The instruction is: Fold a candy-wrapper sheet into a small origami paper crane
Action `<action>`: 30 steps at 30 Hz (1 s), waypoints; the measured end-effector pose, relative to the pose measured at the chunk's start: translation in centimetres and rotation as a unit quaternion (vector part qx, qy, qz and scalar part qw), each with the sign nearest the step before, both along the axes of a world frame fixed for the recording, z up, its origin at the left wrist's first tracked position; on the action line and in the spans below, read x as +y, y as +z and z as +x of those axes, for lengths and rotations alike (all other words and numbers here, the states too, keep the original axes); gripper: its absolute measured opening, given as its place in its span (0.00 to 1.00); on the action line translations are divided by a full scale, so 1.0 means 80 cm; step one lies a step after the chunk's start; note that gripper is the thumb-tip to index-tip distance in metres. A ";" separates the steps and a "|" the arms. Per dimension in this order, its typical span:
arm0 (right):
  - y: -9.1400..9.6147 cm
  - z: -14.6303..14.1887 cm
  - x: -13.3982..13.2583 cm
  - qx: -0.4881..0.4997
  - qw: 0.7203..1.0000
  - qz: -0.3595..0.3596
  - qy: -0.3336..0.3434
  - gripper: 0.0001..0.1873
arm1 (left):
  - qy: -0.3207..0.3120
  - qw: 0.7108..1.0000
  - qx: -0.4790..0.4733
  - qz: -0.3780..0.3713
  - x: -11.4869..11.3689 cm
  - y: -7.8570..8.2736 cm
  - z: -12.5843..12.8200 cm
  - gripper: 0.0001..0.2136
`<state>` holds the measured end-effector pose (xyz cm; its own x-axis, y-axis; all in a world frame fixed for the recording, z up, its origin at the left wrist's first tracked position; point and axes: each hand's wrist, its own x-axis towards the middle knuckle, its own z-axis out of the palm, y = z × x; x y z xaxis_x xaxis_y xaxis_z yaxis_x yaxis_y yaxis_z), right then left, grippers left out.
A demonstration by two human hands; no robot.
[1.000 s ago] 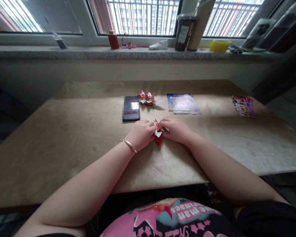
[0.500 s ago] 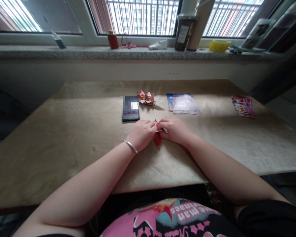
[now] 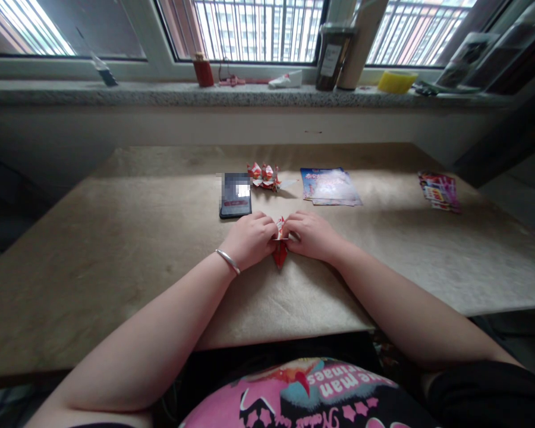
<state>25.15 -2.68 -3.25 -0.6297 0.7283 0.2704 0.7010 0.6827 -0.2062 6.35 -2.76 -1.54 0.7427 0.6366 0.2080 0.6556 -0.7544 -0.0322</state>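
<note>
A small folded piece of red and white paper (image 3: pixel 279 252) rests on the wooden table (image 3: pixel 116 249) between my two hands. My left hand (image 3: pixel 248 238), with a silver bracelet at the wrist, has its fingers curled and pinches the paper's left side. My right hand (image 3: pixel 312 234) is closed on the paper's right side. Most of the paper is hidden by my fingers; only its red lower tip and a white edge show.
A dark phone (image 3: pixel 236 194) lies just beyond my left hand. Finished folded red paper pieces (image 3: pixel 264 176) sit behind it, with a stack of printed sheets (image 3: pixel 330 186) to the right and another stack (image 3: pixel 439 191) far right. The window sill (image 3: pixel 160 94) holds several small items.
Both hands and the folded paper have shifted slightly left and away from me on the table. The grip on the paper is unchanged.
</note>
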 end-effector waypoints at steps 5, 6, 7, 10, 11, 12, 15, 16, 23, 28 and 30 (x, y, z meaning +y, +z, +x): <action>0.000 0.001 0.002 -0.001 1.000 -0.003 0.006 0.05 | -0.011 1.000 0.009 -0.002 0.004 -0.001 -0.003 0.05; 0.001 0.001 0.002 -0.003 1.000 -0.002 0.005 0.05 | -0.010 1.000 0.015 0.002 0.004 -0.002 -0.003 0.05; 0.001 0.001 0.001 -0.005 1.000 0.000 0.003 0.05 | -0.007 1.000 0.019 0.009 0.004 -0.002 -0.002 0.05; 0.003 0.000 0.000 -0.002 1.000 0.004 0.003 0.04 | -0.007 0.999 0.021 0.024 0.003 -0.004 0.000 0.06; 0.003 0.000 -0.001 0.004 1.000 0.002 0.005 0.04 | -0.011 0.999 0.017 0.027 0.003 -0.005 0.000 0.07; 0.003 -0.001 -0.001 0.012 1.000 -0.003 0.008 0.05 | -0.016 0.999 0.013 0.028 0.003 -0.006 0.001 0.07; -0.001 -0.001 -0.001 0.039 0.999 -0.028 0.005 0.04 | -0.021 1.000 0.000 0.012 0.002 -0.007 0.001 0.07; -0.002 -0.001 -0.001 0.047 0.998 -0.036 0.002 0.05 | -0.017 1.000 -0.005 0.001 0.002 -0.007 0.001 0.06; -0.005 0.000 0.000 0.100 0.991 -0.092 -0.017 0.05 | 0.006 0.994 -0.064 -0.084 0.001 -0.005 -0.003 0.05; 0.004 0.002 -0.001 0.099 0.988 -0.113 -0.026 0.05 | 0.035 0.989 -0.098 -0.110 0.003 -0.007 -0.005 0.06; 0.005 0.002 0.000 0.093 0.989 -0.113 -0.036 0.07 | 0.048 0.988 -0.097 -0.113 0.003 -0.007 -0.004 0.06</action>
